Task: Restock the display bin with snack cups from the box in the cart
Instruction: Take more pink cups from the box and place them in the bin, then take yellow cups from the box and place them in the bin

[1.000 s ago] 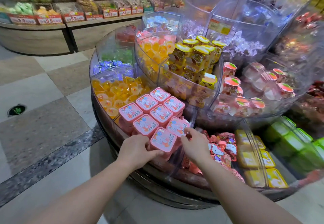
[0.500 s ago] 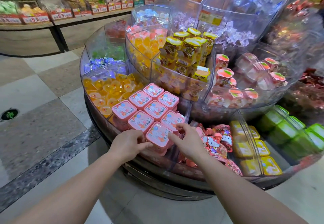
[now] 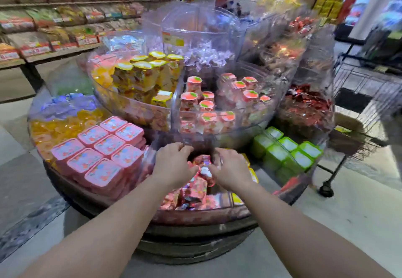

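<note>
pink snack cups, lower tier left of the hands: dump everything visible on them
The pink snack cups are square tubs of pink plastic with rounded corners and flat sealed lids printed with a pale cartoon figure. They stand upright, lids up, packed edge to edge in rows and stacked above the rim of their clear-walled display bin on the bottom tier. Orange jelly cups lie behind them. Neither the left hand nor the right hand touches them; both are in the next compartment.

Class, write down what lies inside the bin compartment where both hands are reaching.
Red and pink snack packets fill that compartment. The left hand and right hand cover the packets beneath them; whether either grips one is hidden.
</note>
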A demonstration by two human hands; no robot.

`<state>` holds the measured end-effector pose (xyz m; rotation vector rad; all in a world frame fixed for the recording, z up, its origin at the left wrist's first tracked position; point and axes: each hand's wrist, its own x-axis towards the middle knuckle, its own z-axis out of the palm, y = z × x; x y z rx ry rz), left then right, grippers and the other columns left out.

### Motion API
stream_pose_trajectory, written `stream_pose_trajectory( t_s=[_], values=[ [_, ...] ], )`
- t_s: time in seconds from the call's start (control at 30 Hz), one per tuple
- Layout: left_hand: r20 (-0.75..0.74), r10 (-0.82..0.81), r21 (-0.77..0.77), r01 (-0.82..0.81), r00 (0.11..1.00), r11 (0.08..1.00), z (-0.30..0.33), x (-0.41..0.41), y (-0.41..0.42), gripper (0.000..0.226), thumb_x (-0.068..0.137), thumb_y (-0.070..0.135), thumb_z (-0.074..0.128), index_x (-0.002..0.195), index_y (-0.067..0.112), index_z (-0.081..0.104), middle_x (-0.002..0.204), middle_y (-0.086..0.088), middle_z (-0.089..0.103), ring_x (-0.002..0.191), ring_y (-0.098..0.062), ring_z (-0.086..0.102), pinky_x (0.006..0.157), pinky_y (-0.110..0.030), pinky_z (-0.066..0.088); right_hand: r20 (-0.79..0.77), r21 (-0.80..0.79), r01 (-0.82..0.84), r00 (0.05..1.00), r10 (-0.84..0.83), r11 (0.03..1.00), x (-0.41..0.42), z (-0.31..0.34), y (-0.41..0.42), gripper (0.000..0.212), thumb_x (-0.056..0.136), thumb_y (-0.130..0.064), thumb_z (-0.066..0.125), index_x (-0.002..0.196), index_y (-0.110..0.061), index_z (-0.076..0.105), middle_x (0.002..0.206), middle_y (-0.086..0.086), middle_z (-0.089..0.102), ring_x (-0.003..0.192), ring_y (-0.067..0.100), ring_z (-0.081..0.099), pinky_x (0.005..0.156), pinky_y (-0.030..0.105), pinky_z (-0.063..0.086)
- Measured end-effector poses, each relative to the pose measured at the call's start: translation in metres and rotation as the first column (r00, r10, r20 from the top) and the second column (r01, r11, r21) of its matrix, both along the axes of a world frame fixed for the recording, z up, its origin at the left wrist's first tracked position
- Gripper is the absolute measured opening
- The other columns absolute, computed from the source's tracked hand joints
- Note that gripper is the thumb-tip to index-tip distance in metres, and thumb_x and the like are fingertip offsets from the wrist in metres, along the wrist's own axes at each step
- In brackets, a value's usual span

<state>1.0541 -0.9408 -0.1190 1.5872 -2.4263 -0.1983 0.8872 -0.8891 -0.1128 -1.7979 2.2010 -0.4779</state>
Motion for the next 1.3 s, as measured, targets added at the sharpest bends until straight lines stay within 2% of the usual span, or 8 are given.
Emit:
stream_pose_trajectory(
  t_s=[0.17, 0.33, 0.47, 0.57, 0.7, 0.77, 0.93, 1.3],
  values=[
    [0.043, -0.126, 0.046, 0.124, 0.991, 0.991, 0.003, -0.137, 0.022, 0.063, 0.077, 0.063, 0.056, 0.133, 0.034, 0.048, 0.138, -0.001, 0.049, 0.129, -0.024, 0.043, 0.107, -0.039, 0.033, -0.076, -0.026, 0.102, 0.992, -0.104, 0.994, -0.122, 0.01, 0.041, 0.061, 0.085, -0.049, 0.058, 0.138, -0.023, 0.046, 0.132, 0.01, 0.052, 0.124, 0.032, 0.045, 0.102, 0.043, 0.041],
    [0.048, -0.263, 0.048, 0.26, 0.964, 0.964, 0.001, -0.251, 0.037, 0.063, 0.077, 0.062, 0.054, 0.132, 0.031, 0.048, 0.131, -0.001, 0.052, 0.126, -0.026, 0.047, 0.102, -0.039, 0.039, -0.135, -0.017, 0.195, 0.971, -0.195, 0.981, -0.225, 0.012, 0.07, 0.058, 0.086, -0.047, 0.057, 0.137, -0.02, 0.047, 0.131, 0.01, 0.054, 0.125, 0.03, 0.045, 0.104, 0.041, 0.038],
    [0.025, -0.356, 0.102, 0.352, 0.934, 0.931, 0.0, -0.335, 0.033, 0.066, 0.079, 0.063, 0.053, 0.137, 0.032, 0.043, 0.139, -0.002, 0.048, 0.129, -0.026, 0.043, 0.106, -0.039, 0.035, -0.124, -0.003, 0.279, 0.953, -0.277, 0.96, -0.296, 0.012, 0.079, 0.057, 0.082, -0.047, 0.051, 0.133, -0.022, 0.051, 0.123, 0.009, 0.059, 0.12, 0.032, 0.05, 0.098, 0.041, 0.043],
    [0.003, -0.422, 0.112, 0.419, 0.906, 0.901, -0.004, -0.398, 0.022, 0.077, 0.071, 0.072, 0.036, 0.134, 0.029, 0.047, 0.136, -0.004, 0.052, 0.127, -0.027, 0.047, 0.104, -0.037, 0.038, -0.148, -0.008, 0.342, 0.929, -0.339, 0.94, -0.352, 0.007, 0.077, 0.041, 0.083, -0.046, 0.053, 0.12, -0.029, 0.055, 0.113, 0.005, 0.062, 0.112, 0.03, 0.054, 0.088, 0.036, 0.043],
    [-0.024, -0.471, 0.108, 0.471, 0.882, 0.876, -0.013, -0.486, -0.013, 0.056, 0.077, 0.06, 0.053, 0.123, 0.029, 0.053, 0.122, -0.003, 0.058, 0.12, -0.027, 0.052, 0.101, -0.037, 0.042, -0.147, 0.056, 0.431, 0.896, -0.419, 0.901, -0.434, 0.003, 0.054, 0.054, 0.089, -0.047, 0.054, 0.137, -0.026, 0.042, 0.133, 0.008, 0.049, 0.125, 0.032, 0.042, 0.103, 0.04, 0.037],
    [-0.034, -0.502, 0.141, 0.502, 0.864, 0.854, -0.012, -0.531, -0.038, 0.057, 0.074, 0.059, 0.055, 0.123, 0.03, 0.053, 0.12, -0.002, 0.059, 0.119, -0.026, 0.052, 0.1, -0.036, 0.043, -0.137, 0.058, 0.479, 0.873, -0.468, 0.876, -0.476, 0.006, 0.038, 0.053, 0.088, -0.045, 0.056, 0.136, -0.025, 0.043, 0.134, 0.009, 0.049, 0.126, 0.032, 0.043, 0.103, 0.04, 0.039],
    [-0.065, -0.55, 0.186, 0.551, 0.833, 0.813, 0.003, -0.636, -0.097, 0.067, 0.079, 0.056, 0.059, 0.137, 0.027, 0.042, 0.142, -0.003, 0.045, 0.134, -0.025, 0.037, 0.111, -0.036, 0.03, -0.114, 0.1, 0.545, 0.837, -0.535, 0.832, -0.576, 0.013, -0.007, 0.053, 0.088, -0.041, 0.057, 0.138, -0.026, 0.043, 0.137, 0.006, 0.047, 0.128, 0.029, 0.041, 0.102, 0.038, 0.039],
    [-0.051, -0.497, 0.22, 0.495, 0.866, 0.84, -0.023, -0.791, -0.16, 0.074, 0.08, 0.058, 0.06, 0.143, 0.028, 0.035, 0.146, -0.003, 0.041, 0.137, -0.025, 0.033, 0.113, -0.036, 0.027, -0.014, 0.124, 0.475, 0.879, -0.477, 0.871, -0.738, -0.029, -0.098, 0.062, 0.085, -0.039, 0.059, 0.142, -0.024, 0.038, 0.132, 0.009, 0.051, 0.125, 0.031, 0.044, 0.104, 0.04, 0.038]
  ],
)
